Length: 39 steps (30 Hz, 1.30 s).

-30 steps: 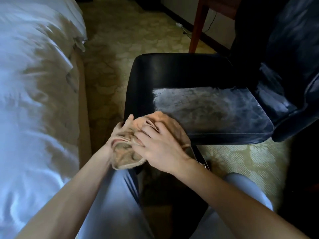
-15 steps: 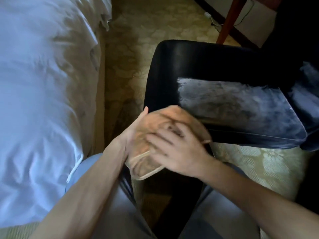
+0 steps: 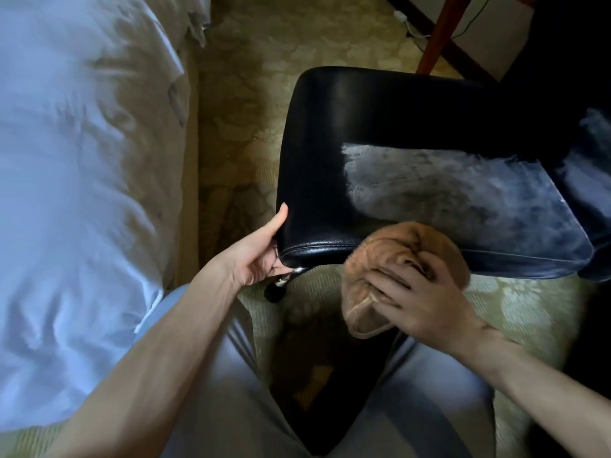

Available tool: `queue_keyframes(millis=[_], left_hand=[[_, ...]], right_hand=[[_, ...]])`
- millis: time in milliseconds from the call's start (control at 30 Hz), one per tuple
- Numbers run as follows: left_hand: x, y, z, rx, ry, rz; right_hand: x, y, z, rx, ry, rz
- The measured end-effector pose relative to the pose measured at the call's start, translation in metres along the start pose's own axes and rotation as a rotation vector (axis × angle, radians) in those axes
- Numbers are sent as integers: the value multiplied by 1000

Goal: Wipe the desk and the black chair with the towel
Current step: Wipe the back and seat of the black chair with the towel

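The left hand [image 3: 254,256] grips the near left corner of the black chair [image 3: 363,127]: the thumb lies up along the left edge of the seat and the other fingers curl under the corner. The right hand [image 3: 426,302] holds the towel [image 3: 396,246], with its fingers bent over the cloth. The towel is tan and bunched into a ball. It touches the near front edge of the seat, to the right of the corner that the left hand holds, and its lower fold hangs below the edge.

Below the hands, closest to the viewer, are the person's legs in pale grey trousers [image 3: 205,391]. Just under the left hand a dark caster [image 3: 274,292] of the chair stands on the carpet [image 3: 238,110].

The seat is glossy black on its left part. On its right part it has a wide, pale, dull patch [image 3: 463,200].

On the left side of the room is a bed [image 3: 66,193] with white, wrinkled sheets; a strip of patterned beige carpet lies between it and the chair. Far behind the chair a reddish wooden leg [image 3: 439,38] stands on the floor, and near it a thin cable [image 3: 410,28] lies along the wall.
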<state>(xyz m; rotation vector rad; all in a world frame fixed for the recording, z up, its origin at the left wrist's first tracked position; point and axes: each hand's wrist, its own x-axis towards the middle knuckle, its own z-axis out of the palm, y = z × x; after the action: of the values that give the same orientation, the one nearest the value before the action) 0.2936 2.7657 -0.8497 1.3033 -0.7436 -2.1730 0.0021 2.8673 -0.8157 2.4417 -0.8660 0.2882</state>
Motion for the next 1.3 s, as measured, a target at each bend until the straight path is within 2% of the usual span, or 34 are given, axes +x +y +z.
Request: queue_keyframes(millis=[133,267,333,433,567,667,767,833,933,1100,1300], left_hand=[[1,2,-1,33,-21,-33],[2,3,-3,23,-58,-58],[2,6,-1,36,30,-16],[7,9,0,-40,117,65],[9,13,-1,-19,166,83],[11,11,5,-72,267,94],[14,7,10,-216,284,42],[12,5,13,-230,227,-3],[5,6,16,-175,201,-10],[12,19,23,-314,409,-7],[8,31,20,-386,433,-5]], right_hand=[[63,-46,9,83,110,-121],[96,-63,37,-122,-81,-250],[82,-50,44,-134,-82,-200],[40,-19,36,-67,1,-67],[-6,19,15,-66,2,13],[-12,15,18,5,10,88],[23,-12,21,44,139,27],[56,-28,22,55,229,-12],[80,-28,32,20,217,40],[32,-4,45,-31,241,82],[-36,28,25,-60,201,99]])
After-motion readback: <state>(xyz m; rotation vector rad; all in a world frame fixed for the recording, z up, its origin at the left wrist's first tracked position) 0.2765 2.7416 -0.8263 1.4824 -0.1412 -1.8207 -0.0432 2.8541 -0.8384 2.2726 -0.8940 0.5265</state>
